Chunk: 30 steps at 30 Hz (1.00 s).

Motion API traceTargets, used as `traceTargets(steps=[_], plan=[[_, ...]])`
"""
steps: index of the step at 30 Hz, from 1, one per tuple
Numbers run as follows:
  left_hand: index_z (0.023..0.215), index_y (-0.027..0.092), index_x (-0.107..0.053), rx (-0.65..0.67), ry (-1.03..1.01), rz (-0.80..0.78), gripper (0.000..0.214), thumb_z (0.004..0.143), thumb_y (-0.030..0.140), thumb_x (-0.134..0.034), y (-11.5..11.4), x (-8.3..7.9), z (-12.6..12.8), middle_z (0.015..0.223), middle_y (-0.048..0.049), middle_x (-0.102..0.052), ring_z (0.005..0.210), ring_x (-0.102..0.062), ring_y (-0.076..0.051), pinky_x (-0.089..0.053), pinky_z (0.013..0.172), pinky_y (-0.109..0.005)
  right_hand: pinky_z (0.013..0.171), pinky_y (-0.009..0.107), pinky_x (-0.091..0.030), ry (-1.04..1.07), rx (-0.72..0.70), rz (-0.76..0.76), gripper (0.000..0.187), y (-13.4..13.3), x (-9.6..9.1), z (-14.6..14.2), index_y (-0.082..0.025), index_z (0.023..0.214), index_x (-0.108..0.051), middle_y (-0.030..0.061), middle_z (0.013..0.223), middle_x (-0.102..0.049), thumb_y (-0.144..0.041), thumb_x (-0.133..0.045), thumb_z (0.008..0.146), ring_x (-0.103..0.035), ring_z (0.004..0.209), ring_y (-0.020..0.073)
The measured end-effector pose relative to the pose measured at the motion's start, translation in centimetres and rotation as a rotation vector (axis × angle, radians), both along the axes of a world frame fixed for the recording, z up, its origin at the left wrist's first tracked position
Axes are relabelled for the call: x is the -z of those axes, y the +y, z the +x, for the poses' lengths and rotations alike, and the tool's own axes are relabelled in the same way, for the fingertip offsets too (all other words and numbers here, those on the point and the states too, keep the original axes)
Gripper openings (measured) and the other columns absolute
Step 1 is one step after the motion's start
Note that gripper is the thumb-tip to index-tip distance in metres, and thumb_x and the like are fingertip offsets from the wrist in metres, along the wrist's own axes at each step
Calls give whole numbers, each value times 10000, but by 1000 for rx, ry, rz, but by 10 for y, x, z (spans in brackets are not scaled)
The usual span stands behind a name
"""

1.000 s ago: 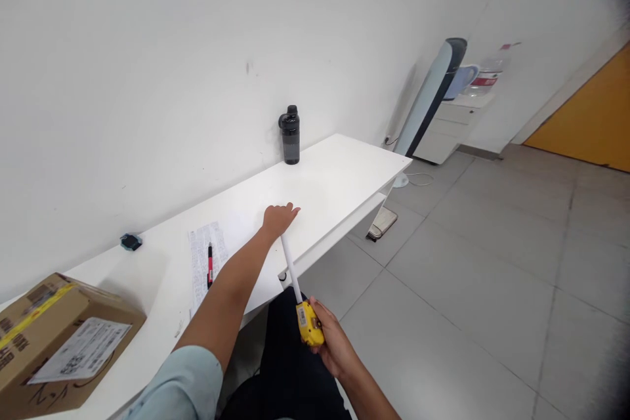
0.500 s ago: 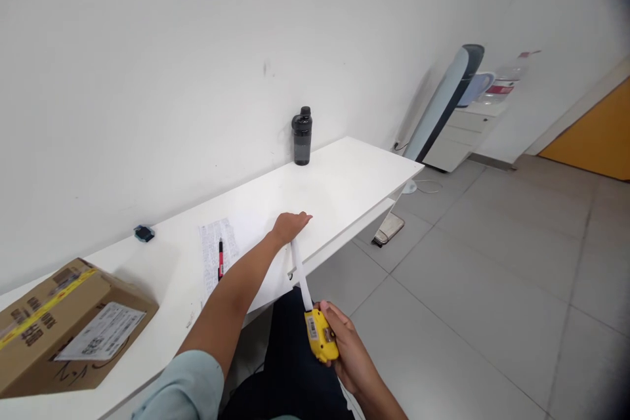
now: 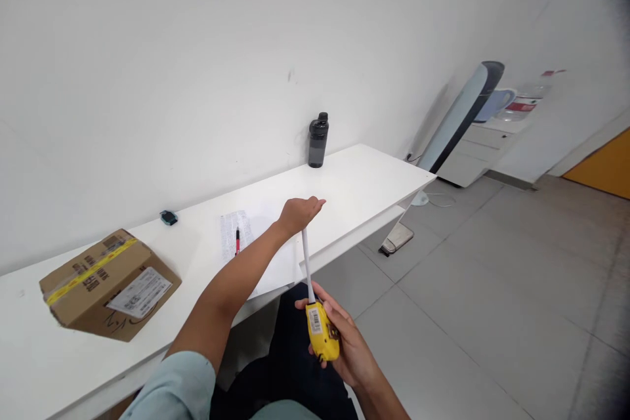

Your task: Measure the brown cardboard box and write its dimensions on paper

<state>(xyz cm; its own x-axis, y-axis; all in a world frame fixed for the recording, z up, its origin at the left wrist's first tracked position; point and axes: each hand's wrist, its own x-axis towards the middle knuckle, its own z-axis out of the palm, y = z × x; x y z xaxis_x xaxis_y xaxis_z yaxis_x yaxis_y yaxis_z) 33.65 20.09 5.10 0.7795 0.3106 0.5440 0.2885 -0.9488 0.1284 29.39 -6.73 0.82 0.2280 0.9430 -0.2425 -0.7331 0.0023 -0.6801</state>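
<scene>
head view shows the right hand [image 3: 350, 341] with its grip wrapped around a yellow tape measure [image 3: 322, 336], above the lap near the front edge of the desk [image 3: 378, 174]. a pale strip [image 3: 307, 262] runs from it up to the left hand [image 3: 299, 214], whose fingers are hidden, so i cannot tell that grip. a pen [image 3: 237, 241] lies on written paper [image 3: 228, 236] beside the left forearm.

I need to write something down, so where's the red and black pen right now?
In the head view, the red and black pen lies left of centre on the written sheet, between the cardboard box and the left hand.
</scene>
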Motion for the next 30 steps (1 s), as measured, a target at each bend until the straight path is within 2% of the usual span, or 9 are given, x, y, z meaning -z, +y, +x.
traceTargets(steps=[4,9,13,16,19,23,26,28,30], plan=[[619,196,-502,65,-216,207,461,1016,392,-369,-21,-18,-29,462,22,-401,449,-374,-125,-187,482,-287,376,231,-483,-58,-20,35,655,-2,-8,-10,-217,1405,-514,122,1120,-674,-528,-675,851,-602,514,108],[634,190,-563,19,-347,345,455,1023,324,-368,-45,-20,-76,484,3,-514,469,-465,-127,-279,508,-289,409,235,-481,-95,-117,54,689,-4,-15,-31,-203,1403,-526,104,1025,-692,-537,-701,825,-589,556,121],[641,189,-591,-138,-332,229,504,1029,356,-315,-63,-16,-124,498,-9,-571,489,-519,-130,-328,541,-280,503,218,-509,-62,-223,43,659,-5,-13,-48,-130,1292,-616,101,847,-709,-526,-748,782,-627,638,142],[667,194,-595,-281,-241,17,512,1026,401,-296,-83,-15,-172,510,-9,-583,505,-543,-137,-336,538,-268,413,202,-471,7,-368,33,590,-5,-2,-59,-104,1152,-670,91,736,-702,-528,-755,751,-615,514,138],[695,201,-595,-377,-136,-191,505,1019,439,-289,-114,-14,-228,524,-11,-587,526,-561,-148,-372,565,-268,300,175,-367,74,-503,66,452,-5,14,-68,-106,890,-684,63,632,-670,-538,-712,760,-530,337,109],[761,214,-632,-389,-136,-354,532,1021,471,-246,-166,2,-290,610,-36,-653,589,-604,-164,-434,641,-295,292,164,-310,64,-653,50,428,-2,22,-83,-115,744,-633,71,594,-657,-539,-679,768,-486,298,92],[728,219,-646,-310,-99,-238,523,989,537,-323,-195,24,-315,626,-64,-656,610,-591,-183,-425,650,-324,387,190,-386,32,-707,-4,397,2,12,-96,-121,772,-661,80,586,-661,-513,-718,732,-562,404,126],[686,215,-632,-242,-66,-183,507,994,498,-346,-207,36,-326,589,-61,-626,566,-547,-171,-400,630,-326,479,225,-445,9,-749,-2,372,4,3,-103,-117,756,-694,84,588,-662,-481,-751,707,-616,486,155],[677,210,-619,-252,-72,-190,484,1008,420,-334,-213,44,-334,577,-56,-609,533,-506,-161,-374,611,-328,568,261,-478,-46,-788,-5,353,6,-3,-110,-117,745,-720,83,612,-668,-463,-772,699,-651,553,178]])
